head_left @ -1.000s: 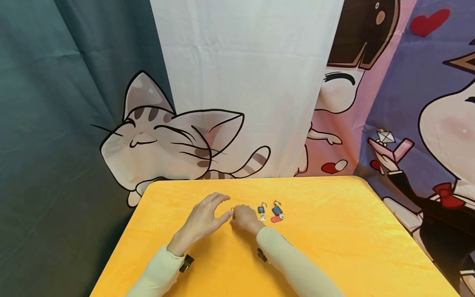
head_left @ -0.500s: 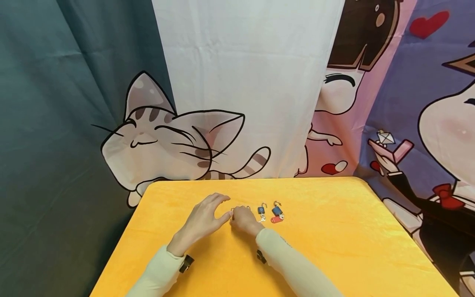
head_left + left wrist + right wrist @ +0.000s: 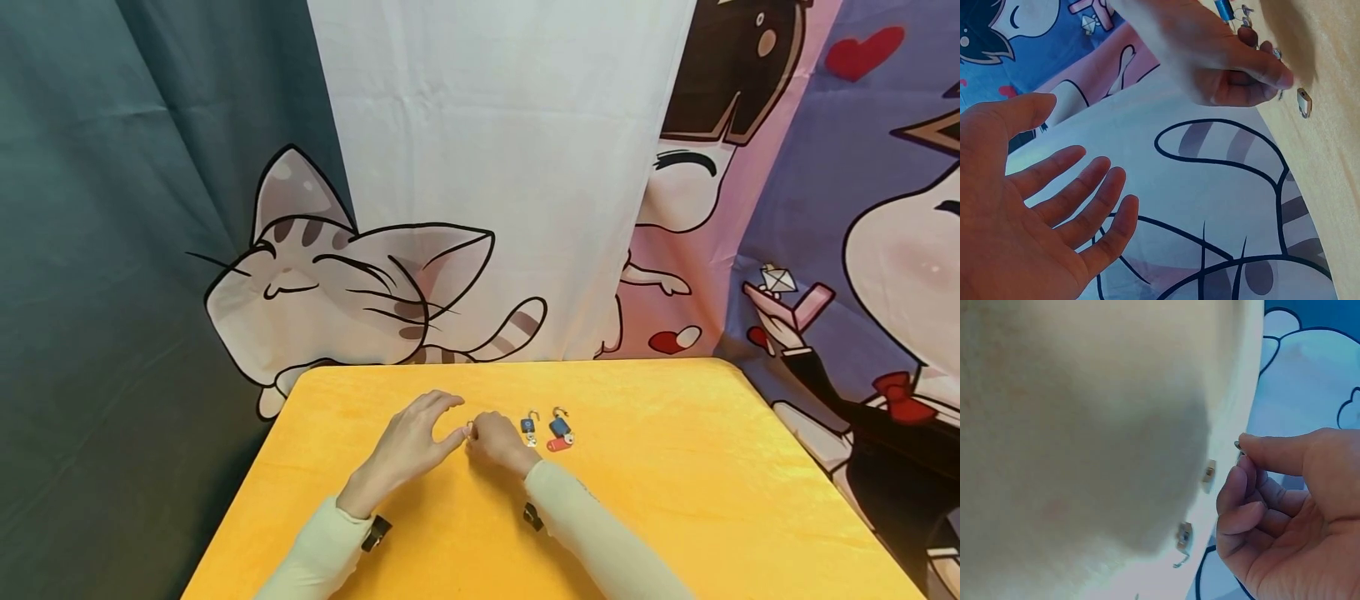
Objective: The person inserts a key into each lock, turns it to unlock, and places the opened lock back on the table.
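Note:
My right hand [image 3: 501,442] pinches a small metal piece [image 3: 1239,446] between thumb and index finger, low over the table; most of it is hidden by the fingers. Just past those fingertips a small brass padlock [image 3: 1304,103] lies on the cloth. My left hand [image 3: 412,437] hovers to the left with spread, relaxed fingers, its thumb tip close to the right fingertips; nothing is in it. To the right of my right hand lie a small blue padlock [image 3: 528,426] with its shackle up and a larger blue padlock [image 3: 560,427], also with a raised shackle.
A red tag [image 3: 559,444] lies against the larger blue padlock, and small silver keys [image 3: 532,441] lie below the smaller one. The yellow-covered table [image 3: 675,500] ends at a printed cloth backdrop [image 3: 510,167] behind it.
My right hand has shifted slightly right and covers a shackle that showed behind its knuckles half a second ago. The left hand stays in place.

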Tool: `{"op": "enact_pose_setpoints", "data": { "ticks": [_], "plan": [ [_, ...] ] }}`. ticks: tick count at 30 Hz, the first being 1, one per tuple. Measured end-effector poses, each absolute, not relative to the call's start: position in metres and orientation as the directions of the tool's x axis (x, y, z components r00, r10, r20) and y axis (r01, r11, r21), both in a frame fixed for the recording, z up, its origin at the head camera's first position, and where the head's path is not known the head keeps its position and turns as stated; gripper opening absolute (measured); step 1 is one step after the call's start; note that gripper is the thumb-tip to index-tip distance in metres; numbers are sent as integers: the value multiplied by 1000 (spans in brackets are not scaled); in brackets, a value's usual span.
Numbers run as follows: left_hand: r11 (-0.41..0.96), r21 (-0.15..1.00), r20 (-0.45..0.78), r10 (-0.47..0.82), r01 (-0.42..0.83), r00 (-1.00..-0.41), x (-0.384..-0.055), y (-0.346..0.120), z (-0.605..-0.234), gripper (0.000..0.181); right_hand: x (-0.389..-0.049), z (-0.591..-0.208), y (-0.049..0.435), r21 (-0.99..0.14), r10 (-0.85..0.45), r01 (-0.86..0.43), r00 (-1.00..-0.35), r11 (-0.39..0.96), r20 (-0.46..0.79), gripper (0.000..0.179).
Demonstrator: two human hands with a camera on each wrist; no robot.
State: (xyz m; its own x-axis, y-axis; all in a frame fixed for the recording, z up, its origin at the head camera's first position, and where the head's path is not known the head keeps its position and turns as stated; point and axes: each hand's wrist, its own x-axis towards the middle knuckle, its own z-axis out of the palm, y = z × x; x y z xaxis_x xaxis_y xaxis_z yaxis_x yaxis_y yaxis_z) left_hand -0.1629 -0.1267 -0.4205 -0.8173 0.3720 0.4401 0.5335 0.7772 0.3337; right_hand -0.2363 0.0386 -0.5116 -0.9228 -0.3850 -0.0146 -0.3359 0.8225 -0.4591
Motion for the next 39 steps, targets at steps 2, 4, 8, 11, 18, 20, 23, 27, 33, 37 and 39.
{"op": "enact_pose_setpoints", "data": {
  "ticks": [2,4,8,11,18,20,23,27,33,37,39],
  "plan": [
    [776,341,436,370,531,-820,-163,-127,-421,40,-236,-507,41,-469,-386,-339,-922,816,-5,40],
    [773,350,431,368,529,-824,-163,-126,-420,40,-236,-502,43,-474,-385,-337,-923,814,-6,37],
    [768,365,428,363,526,-828,-163,-126,-420,40,-236,-494,50,-500,-378,-331,-926,800,9,29],
    [767,373,427,359,523,-830,-162,-126,-420,40,-237,-488,57,-517,-365,-324,-931,792,23,27],
    [764,383,419,357,519,-835,-162,-125,-419,41,-237,-469,77,-538,-339,-297,-940,789,21,29],
    [764,381,419,359,521,-834,-162,-125,-419,41,-237,-465,83,-537,-333,-294,-943,791,26,26],
    [765,379,419,360,521,-834,-162,-124,-419,42,-237,-460,90,-547,-331,-304,-942,780,51,24],
    [767,381,414,357,516,-837,-162,-123,-419,41,-235,-451,99,-591,-320,-307,-944,746,86,22],
    [771,387,410,347,505,-844,-161,-122,-419,41,-228,-434,106,-678,-270,-257,-959,689,89,15],
    [761,391,413,357,517,-838,-160,-120,-417,39,-223,-422,109,-703,-240,-245,-965,667,108,14],
    [755,389,420,364,528,-831,-160,-118,-416,38,-221,-416,111,-702,-226,-245,-966,668,122,14]
  ]
}}
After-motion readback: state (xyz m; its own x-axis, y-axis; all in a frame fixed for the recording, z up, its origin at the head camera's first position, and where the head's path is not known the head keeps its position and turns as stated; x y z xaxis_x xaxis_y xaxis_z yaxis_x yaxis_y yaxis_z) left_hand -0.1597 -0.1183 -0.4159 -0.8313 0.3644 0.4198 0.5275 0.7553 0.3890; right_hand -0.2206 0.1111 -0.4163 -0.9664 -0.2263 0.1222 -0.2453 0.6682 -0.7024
